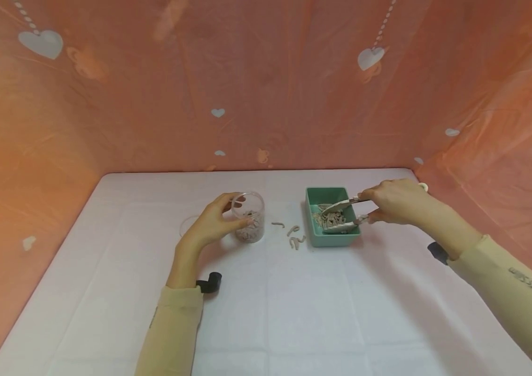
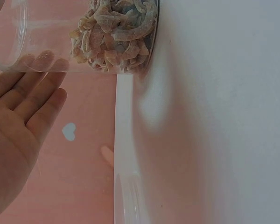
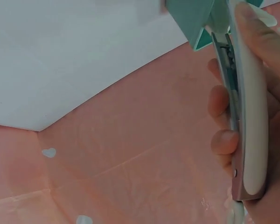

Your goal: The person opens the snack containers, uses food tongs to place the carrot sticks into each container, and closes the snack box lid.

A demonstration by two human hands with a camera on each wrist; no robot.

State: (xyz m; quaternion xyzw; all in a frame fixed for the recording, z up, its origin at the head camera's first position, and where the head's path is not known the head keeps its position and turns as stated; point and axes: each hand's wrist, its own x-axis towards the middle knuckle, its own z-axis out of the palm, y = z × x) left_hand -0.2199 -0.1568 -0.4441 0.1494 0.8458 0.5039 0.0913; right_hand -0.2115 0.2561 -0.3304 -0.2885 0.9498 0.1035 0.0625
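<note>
My left hand holds a clear plastic jar upright on the table, thumb on its near side and fingers behind. In the left wrist view, pale brown twisted dried strips fill the bottom of the jar, and the fingers lie against its wall. My right hand grips a pair of tongs with pale handles. The tongs' spread tips reach into a green rectangular box, among more such strips.
Several loose strips lie on the white-covered table between jar and box. Beside the left hand lies a clear round lid, partly hidden. Orange cloth with white hearts hangs behind and at both sides.
</note>
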